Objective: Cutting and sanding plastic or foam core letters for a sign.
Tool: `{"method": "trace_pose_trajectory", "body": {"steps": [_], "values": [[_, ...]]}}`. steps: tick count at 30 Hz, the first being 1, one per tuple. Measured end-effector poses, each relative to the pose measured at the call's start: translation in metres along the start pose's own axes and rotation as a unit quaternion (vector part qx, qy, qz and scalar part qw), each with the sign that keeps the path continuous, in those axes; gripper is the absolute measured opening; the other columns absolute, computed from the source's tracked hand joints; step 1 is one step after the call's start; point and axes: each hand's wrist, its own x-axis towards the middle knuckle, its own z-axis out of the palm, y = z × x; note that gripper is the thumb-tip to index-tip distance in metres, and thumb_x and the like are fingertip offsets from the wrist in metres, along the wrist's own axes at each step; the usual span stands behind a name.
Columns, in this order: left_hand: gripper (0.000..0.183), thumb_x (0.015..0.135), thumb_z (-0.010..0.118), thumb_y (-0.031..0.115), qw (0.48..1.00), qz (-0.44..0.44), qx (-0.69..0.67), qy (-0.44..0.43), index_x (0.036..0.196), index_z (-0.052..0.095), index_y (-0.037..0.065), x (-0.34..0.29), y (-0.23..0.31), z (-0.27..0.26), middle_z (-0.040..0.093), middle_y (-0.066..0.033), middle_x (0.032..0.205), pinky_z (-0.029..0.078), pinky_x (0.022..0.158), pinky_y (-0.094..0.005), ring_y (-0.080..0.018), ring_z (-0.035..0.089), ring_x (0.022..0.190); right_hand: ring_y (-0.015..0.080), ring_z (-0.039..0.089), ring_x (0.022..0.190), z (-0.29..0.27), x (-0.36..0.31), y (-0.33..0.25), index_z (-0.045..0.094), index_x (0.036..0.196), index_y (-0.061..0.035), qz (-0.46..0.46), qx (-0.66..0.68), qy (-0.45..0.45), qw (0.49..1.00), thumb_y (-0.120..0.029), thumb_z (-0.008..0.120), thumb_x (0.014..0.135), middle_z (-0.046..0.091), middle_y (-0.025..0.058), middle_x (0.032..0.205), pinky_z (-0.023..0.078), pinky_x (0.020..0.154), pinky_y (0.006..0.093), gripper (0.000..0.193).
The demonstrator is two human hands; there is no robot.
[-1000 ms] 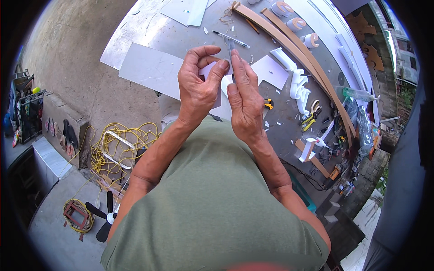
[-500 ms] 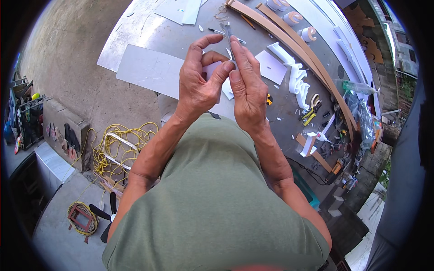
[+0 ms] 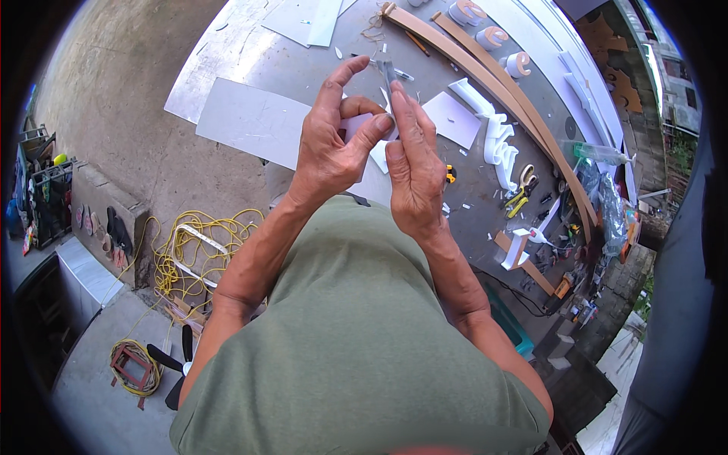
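Observation:
Both of my hands are raised close together over the near edge of the table. My left hand (image 3: 330, 148) is closed on a small pale white piece (image 3: 362, 123), pinched near the thumb, while its index finger curls up free. In my right hand (image 3: 417, 167) a thin, flat grey metal strip (image 3: 386, 72) lies along the fingers, its far end sticking out past them. The strip's lower part meets the white piece by my left thumb. Fingers hide most of both things, so the strip's exact kind does not show.
A metal table (image 3: 254, 45) carries a grey sheet (image 3: 254, 114), white folded strips (image 3: 497, 144), long brown curved strips (image 3: 500, 83), yellow-handled pliers (image 3: 519, 201) and a glue gun (image 3: 537, 236). Yellow cord (image 3: 197, 246) lies tangled on the floor at left.
The metal strip and my right fingers have slid a little toward me along the white piece. My left hand keeps nearly the same place and grip.

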Motion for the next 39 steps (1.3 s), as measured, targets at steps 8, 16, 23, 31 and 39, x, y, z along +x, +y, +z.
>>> {"method": "trace_pose_trajectory", "body": {"steps": [8,16,23,31,39], "values": [[0.064,0.095,0.067,0.006,0.997,0.012,-0.039,0.061,0.15,0.034,-0.001,0.007,-0.002,0.003,0.069,-0.006,0.093,0.054,0.081,-0.0237,-0.0098,0.066,0.089,0.0399,0.041,0.14,0.016,0.001,-0.002,0.041,0.149,0.0043,0.014,0.003,0.03,0.999,-0.009,0.05,0.102,0.043,0.0246,0.152,0.038,0.112,0.0454,0.049],[0.069,0.092,0.07,0.006,0.999,0.015,-0.038,0.008,0.15,0.033,-0.003,0.004,-0.007,-0.005,0.071,-0.0083,0.087,0.055,0.075,-0.0245,-0.0127,0.068,0.081,0.0388,0.042,0.14,0.006,-0.005,-0.002,0.043,0.148,0.0019,0.021,0.039,0.017,0.999,-0.006,0.052,0.101,0.046,0.0214,0.15,0.038,0.113,0.0447,0.049],[0.063,0.095,0.068,0.008,0.994,0.023,-0.08,0.07,0.149,0.037,-0.001,0.012,-0.011,-0.013,0.07,-0.0052,0.092,0.054,0.079,-0.0217,-0.0091,0.066,0.087,0.0372,0.039,0.142,0.005,-0.016,-0.001,0.042,0.15,-0.0014,-0.008,-0.027,-0.03,0.999,0.0,0.053,0.097,0.046,0.0172,0.152,0.035,0.116,0.0446,0.054],[0.04,0.095,0.07,0.013,0.971,-0.027,-0.204,0.124,0.132,0.06,0.001,0.01,-0.02,-0.01,0.071,-0.0044,0.096,0.054,0.079,-0.0209,-0.008,0.066,0.09,0.0342,0.038,0.144,0.003,-0.007,0.0,0.042,0.15,-0.0011,0.072,0.096,0.052,0.991,-0.003,0.05,0.1,0.046,0.0155,0.153,0.035,0.116,0.0412,0.05],[0.033,0.094,0.069,0.007,0.977,-0.068,-0.18,0.092,0.126,0.063,-0.002,0.003,-0.017,-0.008,0.071,-0.0087,0.103,0.055,0.083,-0.0224,-0.0113,0.067,0.093,0.0335,0.041,0.142,0.006,0.004,-0.001,0.045,0.149,-0.0024,0.039,0.048,0.036,0.997,-0.007,0.049,0.102,0.051,0.0151,0.149,0.035,0.116,0.0409,0.047]]}}
